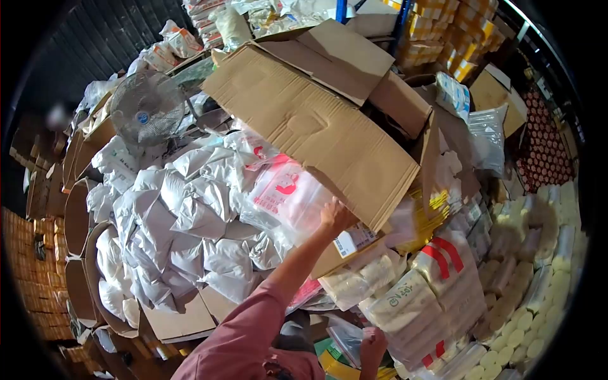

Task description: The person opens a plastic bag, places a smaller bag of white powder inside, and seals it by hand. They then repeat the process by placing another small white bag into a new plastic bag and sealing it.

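Observation:
My left hand [335,216] reaches forward to the lower edge of a large brown cardboard flap [310,130]. Its fingers look extended and slightly apart, against a stack of clear plastic bags with pink print [288,190]. Whether the fingertips press on the bags or on the flap is hard to see. Low in the view, my right hand [373,347] is curled closed beside some clear plastic bags [345,339]. What it holds, if anything, is hidden. Just right of my left hand, a white label [354,239] shows on a carton under the flap.
White filled bags [190,196] heap up in boxes on the left, with a fan [149,107] behind. Plastic-wrapped packs with red tape [437,272] stand at the right, near yellow bags [430,218]. Rolls [519,323] lie lower right; orange-and-white cartons [437,31] rise behind.

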